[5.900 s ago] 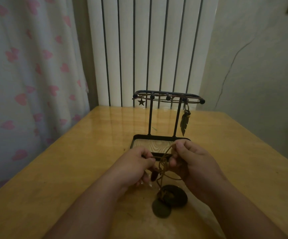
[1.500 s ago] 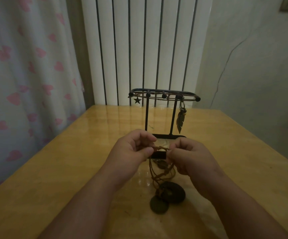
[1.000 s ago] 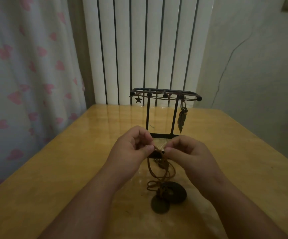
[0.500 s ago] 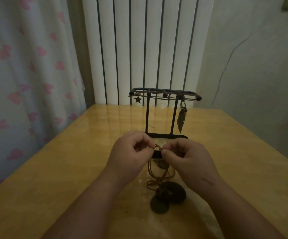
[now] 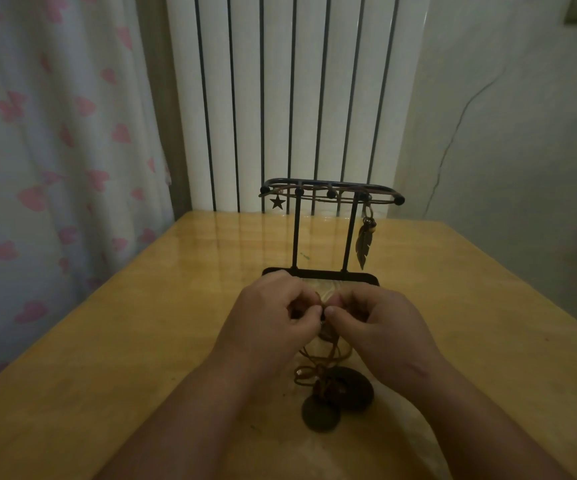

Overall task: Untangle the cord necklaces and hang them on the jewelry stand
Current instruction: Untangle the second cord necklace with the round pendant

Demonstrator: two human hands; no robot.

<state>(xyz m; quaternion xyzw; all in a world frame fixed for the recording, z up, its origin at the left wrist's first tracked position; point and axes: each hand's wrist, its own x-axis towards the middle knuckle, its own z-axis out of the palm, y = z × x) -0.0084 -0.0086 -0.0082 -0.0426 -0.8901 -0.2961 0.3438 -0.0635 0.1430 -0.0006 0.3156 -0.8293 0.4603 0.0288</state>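
A black wire jewelry stand point(image 5: 330, 194) stands on the wooden table point(image 5: 141, 341), just beyond my hands. A star pendant point(image 5: 277, 202) hangs at its left end and a feather pendant point(image 5: 364, 244) at its right. My left hand point(image 5: 273, 317) and my right hand point(image 5: 373, 323) meet in front of the stand's base, fingertips pinching the brown tangled cords point(image 5: 318, 365). The cords drop to two dark round pendants point(image 5: 335, 400) lying on the table. The knot between my fingers is mostly hidden.
A white ribbed radiator point(image 5: 290, 98) rises behind the table's far edge. A curtain with pink hearts point(image 5: 55, 150) hangs on the left. A pale wall with a thin crack point(image 5: 453, 133) is on the right.
My hands have drawn closer together and slightly lower in front of the stand's base, fingertips now touching over the cords. The round pendants stay on the table.
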